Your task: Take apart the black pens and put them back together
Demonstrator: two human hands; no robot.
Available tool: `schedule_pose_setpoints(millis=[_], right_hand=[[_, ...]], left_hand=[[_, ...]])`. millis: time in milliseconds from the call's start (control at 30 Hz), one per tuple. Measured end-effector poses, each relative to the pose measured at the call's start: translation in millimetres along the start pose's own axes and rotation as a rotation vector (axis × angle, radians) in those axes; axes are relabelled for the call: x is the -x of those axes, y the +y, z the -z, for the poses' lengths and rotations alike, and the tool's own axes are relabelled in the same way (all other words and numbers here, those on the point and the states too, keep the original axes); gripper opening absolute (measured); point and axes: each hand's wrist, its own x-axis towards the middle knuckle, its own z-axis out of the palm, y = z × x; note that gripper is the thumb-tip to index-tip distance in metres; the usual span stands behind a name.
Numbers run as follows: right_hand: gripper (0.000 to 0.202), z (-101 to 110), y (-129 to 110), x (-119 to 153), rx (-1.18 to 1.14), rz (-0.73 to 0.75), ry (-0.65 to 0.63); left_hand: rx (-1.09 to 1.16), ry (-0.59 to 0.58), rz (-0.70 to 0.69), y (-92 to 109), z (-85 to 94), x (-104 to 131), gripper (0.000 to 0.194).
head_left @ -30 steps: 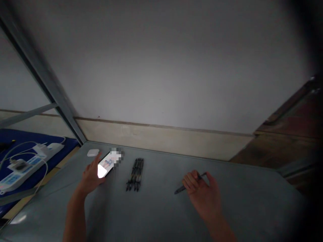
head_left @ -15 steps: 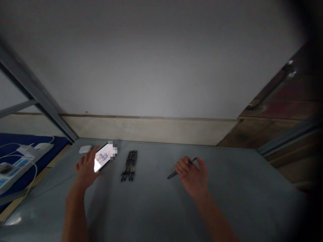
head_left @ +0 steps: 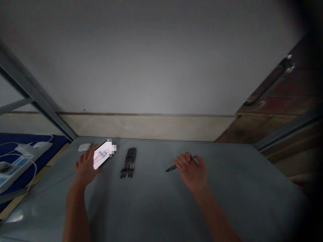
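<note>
My left hand (head_left: 87, 165) is wrapped round the left edge of a phone (head_left: 103, 154) with a lit screen, tilted over the table's left part. A dark pen (head_left: 171, 168) is gripped in my right hand (head_left: 192, 168), its one end pointing down to the left and its other end at my thumb. Between the hands, several black pens (head_left: 129, 162) lie side by side in a row on the grey table (head_left: 151, 201). Just behind my left hand is a small white case (head_left: 84, 147).
A white power strip (head_left: 19, 168) with plugs and cables lies on a blue surface (head_left: 7, 139) at the left, beyond a grey metal frame (head_left: 45, 109). The pale wall (head_left: 151, 67) rises behind the table. Wooden boards (head_left: 252, 129) stand at the right.
The pen in my right hand lies at a flatter angle, and my thumb has come in closer to its upper end. My left hand still holds the phone. The whole view has shifted slightly.
</note>
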Motion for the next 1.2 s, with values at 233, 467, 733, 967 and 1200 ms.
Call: schedule_pose_setpoints(millis=[233, 467, 733, 967, 1200], right_hand=[[0.039, -5.0, 0.3, 0.6, -0.002, -0.038, 0.003], [0.027, 3.8, 7.2, -6.7, 0.15, -0.042, 0.081], [0.036, 0.4, 19.5, -5.6, 0.45, -0.031, 0.109], [0.031, 7.2, 20.1, -5.3, 0.589, -0.041, 0.129], [0.028, 10.7, 24.2, -6.1, 0.985, 0.106, 0.097]], left_hand=[[0.009, -0.064, 0.046, -5.2, -2.0, -1.5, 0.099], [0.07, -0.174, 0.125, -14.8, -10.6, -3.5, 0.098], [0.034, -0.14, 0.204, -7.3, -17.6, -4.9, 0.095], [0.068, -0.089, 0.323, 14.6, -6.6, 3.0, 0.09], [0.151, 0.252, 0.085, 40.5, 1.1, -6.3, 0.048]])
